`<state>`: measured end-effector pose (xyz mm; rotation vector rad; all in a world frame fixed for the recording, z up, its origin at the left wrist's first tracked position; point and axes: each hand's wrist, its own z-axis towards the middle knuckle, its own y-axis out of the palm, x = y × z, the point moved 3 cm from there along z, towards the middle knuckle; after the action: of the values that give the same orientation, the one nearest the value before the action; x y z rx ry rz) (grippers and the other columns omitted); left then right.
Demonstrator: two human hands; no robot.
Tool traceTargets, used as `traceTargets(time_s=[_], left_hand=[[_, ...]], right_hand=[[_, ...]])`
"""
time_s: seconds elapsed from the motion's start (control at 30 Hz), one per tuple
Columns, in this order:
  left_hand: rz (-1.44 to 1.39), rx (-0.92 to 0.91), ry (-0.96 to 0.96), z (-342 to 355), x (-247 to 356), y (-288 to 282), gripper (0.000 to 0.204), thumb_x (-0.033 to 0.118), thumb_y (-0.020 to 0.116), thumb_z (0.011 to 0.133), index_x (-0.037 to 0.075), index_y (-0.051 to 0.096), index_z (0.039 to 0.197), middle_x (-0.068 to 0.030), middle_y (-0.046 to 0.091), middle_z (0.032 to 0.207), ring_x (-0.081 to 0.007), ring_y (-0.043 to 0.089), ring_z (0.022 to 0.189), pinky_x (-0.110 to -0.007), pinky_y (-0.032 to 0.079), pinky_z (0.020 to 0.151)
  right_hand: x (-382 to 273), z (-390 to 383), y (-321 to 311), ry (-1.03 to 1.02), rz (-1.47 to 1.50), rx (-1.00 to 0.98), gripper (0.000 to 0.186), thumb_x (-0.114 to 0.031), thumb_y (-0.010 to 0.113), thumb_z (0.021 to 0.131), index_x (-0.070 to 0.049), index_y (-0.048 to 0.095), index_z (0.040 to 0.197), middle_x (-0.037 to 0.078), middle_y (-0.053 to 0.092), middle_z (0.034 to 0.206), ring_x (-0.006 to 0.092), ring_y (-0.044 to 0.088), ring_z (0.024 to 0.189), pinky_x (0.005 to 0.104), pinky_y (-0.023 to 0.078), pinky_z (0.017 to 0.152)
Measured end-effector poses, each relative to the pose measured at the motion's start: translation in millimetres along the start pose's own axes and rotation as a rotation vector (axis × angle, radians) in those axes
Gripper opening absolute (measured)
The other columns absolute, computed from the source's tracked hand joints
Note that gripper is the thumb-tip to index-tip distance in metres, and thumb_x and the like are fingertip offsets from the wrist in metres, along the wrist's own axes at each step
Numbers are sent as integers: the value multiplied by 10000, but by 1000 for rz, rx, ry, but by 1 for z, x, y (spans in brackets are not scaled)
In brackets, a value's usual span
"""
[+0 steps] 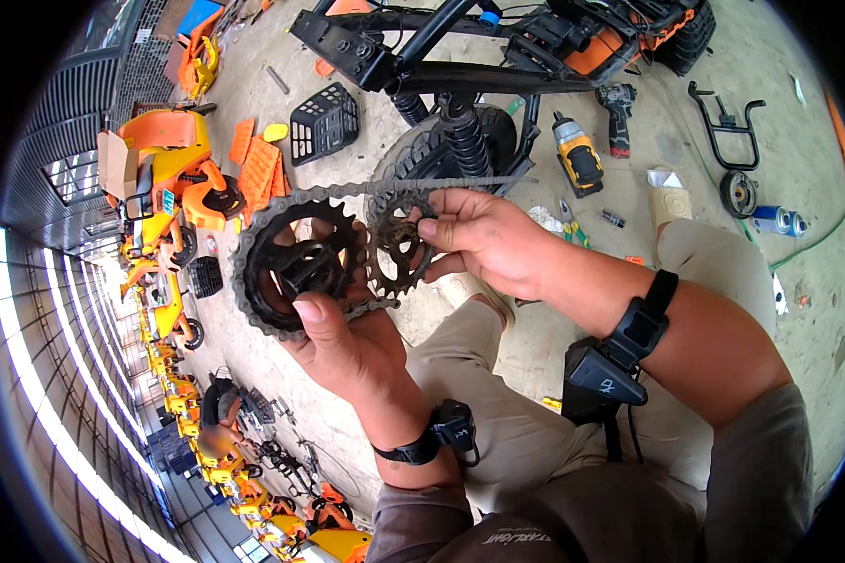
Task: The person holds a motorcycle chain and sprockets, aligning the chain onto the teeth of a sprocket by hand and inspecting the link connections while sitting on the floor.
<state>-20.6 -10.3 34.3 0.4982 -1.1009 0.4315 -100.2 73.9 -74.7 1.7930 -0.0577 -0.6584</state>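
Observation:
My left hand (333, 347) grips a large black sprocket (277, 235) from below, thumb on its lower rim; a greasy chain (252, 302) wraps its outer edge and runs rightward along the top. My right hand (469, 239) pinches a smaller dark sprocket (402, 274) just to the right, thumb near its hub and fingertips at its edge. The upper chain run passes over this sprocket and extends past my right fingers. Both sprockets are held up in front of a black vehicle frame (451, 75) with a spring shock and tyre.
On the floor lie a yellow impact tool (578, 159), a drill (617, 117), pliers (570, 228), spray cans (777, 220), a metal bracket (728, 131) and a black basket (325, 124). A row of yellow scooters (164, 159) lines the left, with another person (221, 413) crouched there.

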Motion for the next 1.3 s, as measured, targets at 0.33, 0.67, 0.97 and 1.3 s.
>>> traceTargets(time_s=[0.33, 0.67, 0.97, 1.3], left_hand=[[19, 153, 15, 0, -1, 2, 620, 312, 743, 796, 45, 468, 1283, -132, 498, 1287, -300, 559, 1112, -496, 515, 900], [10, 156, 26, 0, -2, 3, 602, 295, 734, 809, 42, 468, 1287, -127, 498, 1288, -301, 548, 1129, -501, 460, 972], [-31, 206, 16, 2, -12, 0, 666, 335, 747, 791, 50, 443, 1311, -119, 488, 1305, -291, 530, 1157, -469, 454, 985], [-94, 183, -57, 6, -24, -12, 615, 312, 727, 815, 78, 456, 1314, -82, 491, 1329, -271, 526, 1168, -452, 444, 984]], right_hand=[[-3, 2, -1, 21, -47, -5, 178, -130, 548, 937, -26, 583, 1077, 46, 639, 980, 149, 624, 891, 298, 525, 730], [-12, 2, 4, -20, 18, 30, 152, -143, 545, 942, -32, 584, 1038, 52, 627, 971, 163, 629, 864, 307, 527, 738], [-13, 1, 4, -69, 29, 24, 154, -144, 543, 944, -30, 569, 1044, 46, 611, 973, 161, 627, 858, 318, 532, 746], [-19, -2, 2, -96, -7, 104, 131, -146, 564, 933, -47, 562, 1018, 65, 629, 944, 181, 633, 863, 311, 513, 755]])
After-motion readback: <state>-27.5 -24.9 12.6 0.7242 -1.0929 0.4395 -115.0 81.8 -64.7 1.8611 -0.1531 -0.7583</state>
